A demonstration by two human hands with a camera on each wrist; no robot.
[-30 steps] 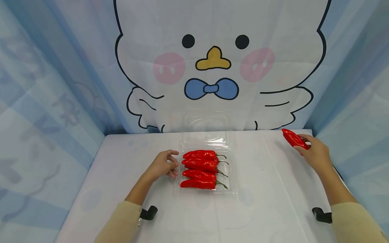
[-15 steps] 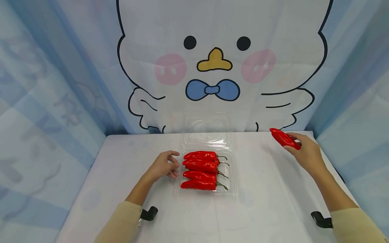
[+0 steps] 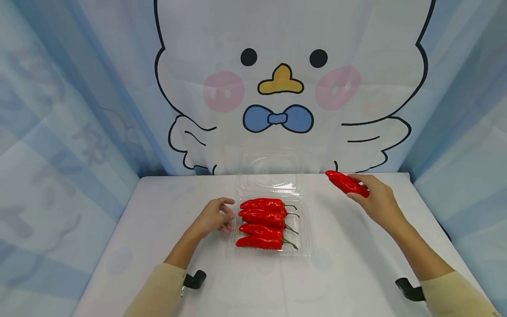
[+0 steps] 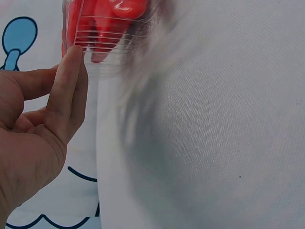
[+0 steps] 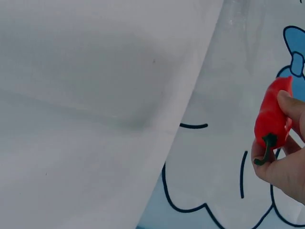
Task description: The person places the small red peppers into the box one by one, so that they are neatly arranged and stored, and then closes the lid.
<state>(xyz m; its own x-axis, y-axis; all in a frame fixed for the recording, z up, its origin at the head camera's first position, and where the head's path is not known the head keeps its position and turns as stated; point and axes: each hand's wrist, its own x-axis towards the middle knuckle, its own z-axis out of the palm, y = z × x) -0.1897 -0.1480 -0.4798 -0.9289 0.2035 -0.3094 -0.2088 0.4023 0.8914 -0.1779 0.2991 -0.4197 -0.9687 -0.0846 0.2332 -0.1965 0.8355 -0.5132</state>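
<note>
My right hand (image 3: pixel 378 200) grips a red pepper (image 3: pixel 345 183) above the right side of the table, thumb on one side and fingers on the other. In the right wrist view this pepper (image 5: pixel 270 114) has its green stem towards the palm and its tip pointing away. Several red peppers (image 3: pixel 261 216) lie side by side in a clear plastic clamshell box (image 3: pixel 304 240), stems to the right. Its hinged lid (image 3: pixel 271 163) stands raised at the back. My left hand (image 3: pixel 214 216) is at the box's left wall, fingers loosely extended, fingertips right at the ribbed side in the left wrist view.
A white cloth covers the table (image 3: pixel 336 273). Right behind its back edge hangs a curtain (image 3: pixel 277 141) printed with a cartoon bird, and blue curtains (image 3: pixel 59 154) close in both sides. Black camera mounts (image 3: pixel 194 280) stick out from both wrists.
My right hand has carried the held pepper leftwards, from the table's far right corner towards the box. My left hand and the boxed peppers stay in place.
</note>
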